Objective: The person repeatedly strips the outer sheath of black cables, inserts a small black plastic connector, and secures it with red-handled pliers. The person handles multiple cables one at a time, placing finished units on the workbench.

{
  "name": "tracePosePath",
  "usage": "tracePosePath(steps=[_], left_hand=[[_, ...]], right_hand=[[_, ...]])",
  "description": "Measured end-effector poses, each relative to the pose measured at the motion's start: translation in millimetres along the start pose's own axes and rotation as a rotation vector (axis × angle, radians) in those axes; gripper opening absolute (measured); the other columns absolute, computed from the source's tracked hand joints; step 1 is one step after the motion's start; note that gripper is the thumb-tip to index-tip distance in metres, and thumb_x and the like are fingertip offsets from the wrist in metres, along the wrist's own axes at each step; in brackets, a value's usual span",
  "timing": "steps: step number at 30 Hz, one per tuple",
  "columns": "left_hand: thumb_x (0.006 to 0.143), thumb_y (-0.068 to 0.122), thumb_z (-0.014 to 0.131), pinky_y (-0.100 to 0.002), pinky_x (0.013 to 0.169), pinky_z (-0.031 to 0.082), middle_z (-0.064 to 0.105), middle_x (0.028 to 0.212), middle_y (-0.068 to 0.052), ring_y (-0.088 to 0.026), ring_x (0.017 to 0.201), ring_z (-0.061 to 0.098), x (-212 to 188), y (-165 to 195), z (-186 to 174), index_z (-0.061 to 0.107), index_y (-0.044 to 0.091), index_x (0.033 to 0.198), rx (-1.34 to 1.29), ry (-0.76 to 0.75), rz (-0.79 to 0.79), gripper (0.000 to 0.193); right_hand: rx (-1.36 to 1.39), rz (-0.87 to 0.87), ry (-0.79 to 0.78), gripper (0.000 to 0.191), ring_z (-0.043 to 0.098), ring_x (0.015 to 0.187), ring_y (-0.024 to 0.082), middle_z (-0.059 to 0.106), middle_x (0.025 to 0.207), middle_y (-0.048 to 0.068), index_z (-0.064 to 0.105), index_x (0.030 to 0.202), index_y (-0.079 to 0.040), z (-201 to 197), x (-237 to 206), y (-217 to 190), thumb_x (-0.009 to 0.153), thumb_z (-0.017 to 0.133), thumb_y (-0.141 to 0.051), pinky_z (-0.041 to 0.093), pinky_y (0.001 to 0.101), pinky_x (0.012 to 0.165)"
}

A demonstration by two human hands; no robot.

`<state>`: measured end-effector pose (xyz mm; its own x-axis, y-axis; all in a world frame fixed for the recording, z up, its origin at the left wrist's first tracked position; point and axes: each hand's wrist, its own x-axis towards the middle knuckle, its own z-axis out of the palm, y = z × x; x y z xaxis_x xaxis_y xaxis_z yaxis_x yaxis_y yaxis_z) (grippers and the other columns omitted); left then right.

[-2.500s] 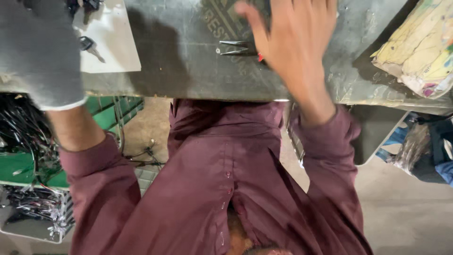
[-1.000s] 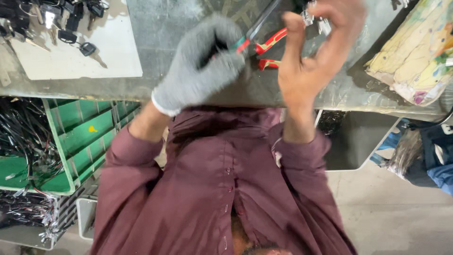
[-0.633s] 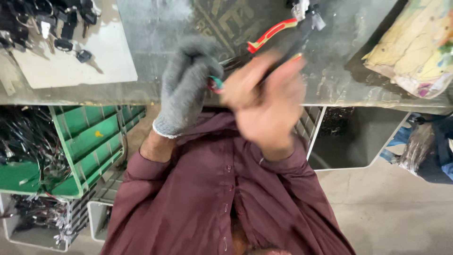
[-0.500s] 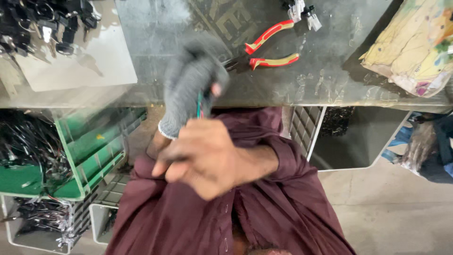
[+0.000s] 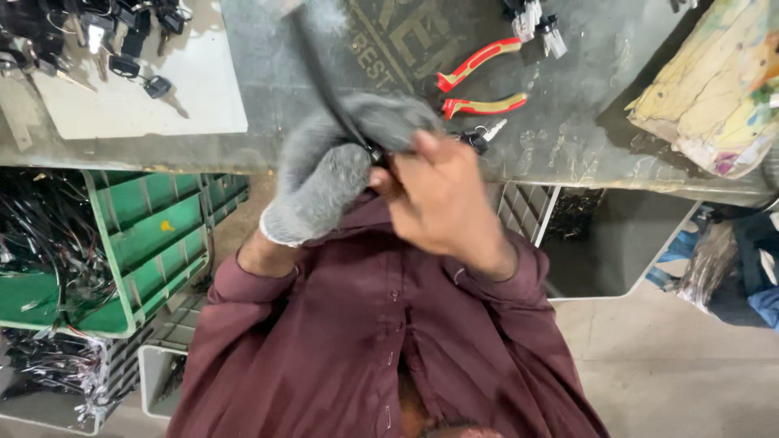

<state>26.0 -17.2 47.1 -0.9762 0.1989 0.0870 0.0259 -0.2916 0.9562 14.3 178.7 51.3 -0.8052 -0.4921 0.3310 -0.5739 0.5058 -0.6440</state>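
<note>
The left hand (image 5: 341,166), in a grey knit glove, is closing around a thin dark cable (image 5: 324,77) that is running up and away from the fist across the table (image 5: 568,146). The bare right hand (image 5: 442,199) is pressing in against the glove from the other side, its fingers curling toward the spot where the cable leaves the fist; whether it is actually pinching the cable or a small dark piece at its end is hard to say, since the picture is blurring there. Both hands are sitting just above the near edge of the table, over the person's maroon shirt (image 5: 365,341).

The cable is looking light, thin and bendy, likely a little slick in its sleeve, so holding it close to the end, where the hands are meeting, is probably giving the most control.

Just beyond the hands, red-handled pliers (image 5: 479,81) are lying on the table, with a small dark key (image 5: 479,138) near them. Farther left, a white sheet (image 5: 138,89) is carrying a cluster of keys (image 5: 105,40). A green crate (image 5: 138,243) of dark wires is standing below the table edge, and a crumpled yellowish cloth (image 5: 714,89) is lying at the right.
</note>
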Motion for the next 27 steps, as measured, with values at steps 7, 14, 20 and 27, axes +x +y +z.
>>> tracePosePath(steps=[7,14,20,27], left_hand=[[0.100,0.019,0.066,-0.036,0.081,0.055,0.069,0.102,-0.009,-0.026,0.094,0.068,0,-10,30,0.067,0.006,0.118,0.340,-0.252,0.020,0.022],[0.104,0.023,0.070,-0.039,0.083,0.056,0.071,0.108,-0.011,-0.030,0.096,0.070,5,0,67,0.067,0.008,0.119,0.441,-0.461,0.319,0.021],[0.100,0.022,0.075,-0.036,0.087,0.055,0.070,0.106,-0.010,-0.029,0.099,0.069,23,4,9,0.069,0.005,0.115,0.600,-0.358,0.207,0.023],[0.108,0.018,0.063,-0.025,0.092,0.053,0.070,0.111,-0.002,-0.010,0.101,0.064,30,8,-19,0.063,0.005,0.132,-0.172,-0.101,-0.250,0.027]], right_hand=[[0.983,0.038,0.083,0.030,0.061,0.088,0.022,0.067,0.092,0.007,0.057,0.086,-0.013,-59,19,-19,0.103,0.060,-0.038,0.049,0.0391,0.083],[0.952,-0.303,0.382,0.030,0.062,0.081,0.015,0.059,0.088,-0.001,0.057,0.097,-0.018,-100,-5,9,0.105,0.046,-0.045,0.049,0.0369,0.081],[1.060,-0.174,0.766,0.037,0.062,0.086,0.011,0.058,0.101,-0.004,0.059,0.117,-0.022,-84,-33,72,0.103,0.044,-0.053,0.048,0.0337,0.082],[0.807,0.686,-0.183,0.054,0.046,0.098,0.014,0.053,0.122,0.011,0.045,0.153,-0.003,36,-33,67,0.104,0.065,-0.016,0.043,0.0262,0.085]])
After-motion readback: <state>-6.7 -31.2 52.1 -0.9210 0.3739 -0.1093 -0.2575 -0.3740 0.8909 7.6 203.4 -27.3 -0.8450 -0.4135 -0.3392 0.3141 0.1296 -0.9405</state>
